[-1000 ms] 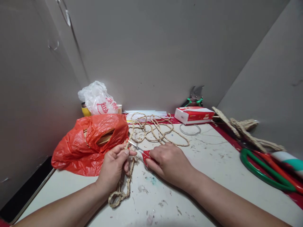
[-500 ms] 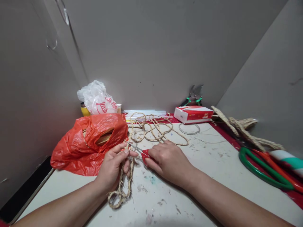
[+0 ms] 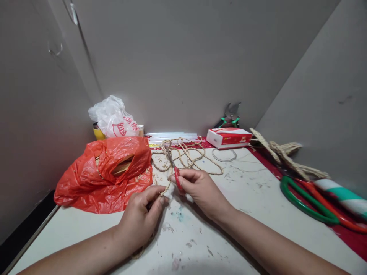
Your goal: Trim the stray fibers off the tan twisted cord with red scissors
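Note:
Between thumb and fingers, my left hand [image 3: 145, 212] pinches a twisted straw rope [image 3: 189, 156], whose loops lie on the table behind my hands. More of it hangs below the left hand, mostly hidden by the wrist. My right hand [image 3: 199, 187] is closed round the red handles of a small pair of scissors [image 3: 177, 179], with the blades pointing up and away over the rope loops. A bit of rope stretches between the two hands; whether the right fingertips also pinch it I cannot tell. An open red plastic bag [image 3: 91, 179] with flat tan pieces inside sits left of my hands.
At the back stand a white plastic bag [image 3: 114, 120], clear sticks [image 3: 174, 136], a tissue box [image 3: 229, 138] and green-handled pruners [image 3: 231, 114]. A wire ring [image 3: 224, 154] lies before the box. To the right are straw braids [image 3: 286, 156] and large green and orange handles [image 3: 309, 202].
The scissors have swung from pointing left at the left hand to pointing up and away. My left hand has shifted nearer and now pinches the rope with thumb on top.

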`<state>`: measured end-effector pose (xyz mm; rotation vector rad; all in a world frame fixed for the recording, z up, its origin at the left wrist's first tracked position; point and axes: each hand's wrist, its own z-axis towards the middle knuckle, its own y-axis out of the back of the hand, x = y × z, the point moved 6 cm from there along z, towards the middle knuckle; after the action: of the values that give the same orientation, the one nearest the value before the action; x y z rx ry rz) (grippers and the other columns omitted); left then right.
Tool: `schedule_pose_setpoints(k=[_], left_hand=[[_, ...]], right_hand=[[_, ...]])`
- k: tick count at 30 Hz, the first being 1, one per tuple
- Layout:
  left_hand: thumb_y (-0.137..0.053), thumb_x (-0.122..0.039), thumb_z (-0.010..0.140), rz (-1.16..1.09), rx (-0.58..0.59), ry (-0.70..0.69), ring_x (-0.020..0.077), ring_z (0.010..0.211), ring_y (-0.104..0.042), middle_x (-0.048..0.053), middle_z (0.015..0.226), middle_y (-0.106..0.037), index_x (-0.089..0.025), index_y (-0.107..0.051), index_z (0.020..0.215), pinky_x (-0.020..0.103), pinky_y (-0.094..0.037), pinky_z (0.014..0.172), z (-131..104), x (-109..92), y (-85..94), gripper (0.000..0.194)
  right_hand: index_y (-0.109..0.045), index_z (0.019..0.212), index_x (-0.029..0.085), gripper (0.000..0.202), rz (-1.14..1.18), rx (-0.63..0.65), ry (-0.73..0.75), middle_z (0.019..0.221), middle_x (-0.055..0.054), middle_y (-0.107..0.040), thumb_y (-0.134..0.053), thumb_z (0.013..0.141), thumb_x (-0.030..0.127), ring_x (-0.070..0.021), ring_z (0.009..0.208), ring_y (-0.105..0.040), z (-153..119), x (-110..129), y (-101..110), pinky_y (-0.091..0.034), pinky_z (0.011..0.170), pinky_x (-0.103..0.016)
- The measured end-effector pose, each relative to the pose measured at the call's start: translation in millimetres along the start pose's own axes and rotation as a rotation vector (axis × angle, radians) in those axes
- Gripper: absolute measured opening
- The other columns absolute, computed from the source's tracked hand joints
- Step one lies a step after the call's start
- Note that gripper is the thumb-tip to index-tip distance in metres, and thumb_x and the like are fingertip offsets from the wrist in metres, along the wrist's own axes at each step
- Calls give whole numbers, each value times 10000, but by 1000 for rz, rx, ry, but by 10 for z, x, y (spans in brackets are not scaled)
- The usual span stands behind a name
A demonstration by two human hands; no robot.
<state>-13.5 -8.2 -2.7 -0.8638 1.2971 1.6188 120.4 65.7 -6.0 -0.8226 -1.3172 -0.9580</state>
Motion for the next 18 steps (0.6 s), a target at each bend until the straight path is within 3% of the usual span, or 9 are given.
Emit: schedule_pose_setpoints(k=[4, 9, 12, 14, 16, 18], left_hand=[[-535, -251, 858, 41, 39, -51, 193, 779, -633, 71, 879, -717, -220, -699, 1050, 283, -450, 729, -13, -74, -21, 254], [-538, -285, 857, -93, 119, -3, 197, 802, -623, 81, 905, -711, -210, -717, 1027, 281, -455, 740, 0, -108, -90, 258], [-515, -370, 867, -260, 120, 164, 139, 609, -575, 81, 781, -693, -170, -729, 891, 234, -442, 587, 9, -5, -104, 294], [-483, -417, 876, -387, 159, 296, 75, 413, -435, 58, 618, -637, -139, -708, 770, 194, -345, 429, 8, 85, -137, 373], [-518, -404, 856, -564, 252, 401, 50, 346, -349, 41, 576, -608, -128, -690, 806, 181, -299, 368, 0, 133, -201, 329], [-590, -346, 813, -730, 335, 473, 47, 352, -361, 47, 637, -630, -128, -668, 917, 180, -339, 361, -5, 135, -253, 254]], right_hand=[[-563, 635, 168, 343, 204, 33, -147, 441, 58, -463, -690, 686, 483, -66, 401, -363, -10, -84, -46, -283, 420, -217], [-558, 615, 159, 328, 208, 52, -230, 452, 25, -553, -700, 680, 448, -62, 366, -412, -25, -128, -73, -299, 394, -199], [-590, 637, 150, 315, 214, 24, -192, 520, -1, -611, -715, 672, 437, -69, 415, -462, -11, -90, -40, -352, 436, -204], [-616, 659, 149, 310, 225, 2, -150, 555, -8, -627, -727, 664, 438, -77, 460, -490, 1, -45, -7, -373, 471, -210], [-630, 660, 153, 312, 236, -21, -109, 579, -12, -631, -739, 651, 445, -94, 508, -517, 8, 2, 24, -391, 503, -222], [-645, 669, 158, 308, 254, -40, -81, 592, -12, -627, -755, 633, 443, -115, 561, -545, 10, 32, 44, -411, 541, -237]])
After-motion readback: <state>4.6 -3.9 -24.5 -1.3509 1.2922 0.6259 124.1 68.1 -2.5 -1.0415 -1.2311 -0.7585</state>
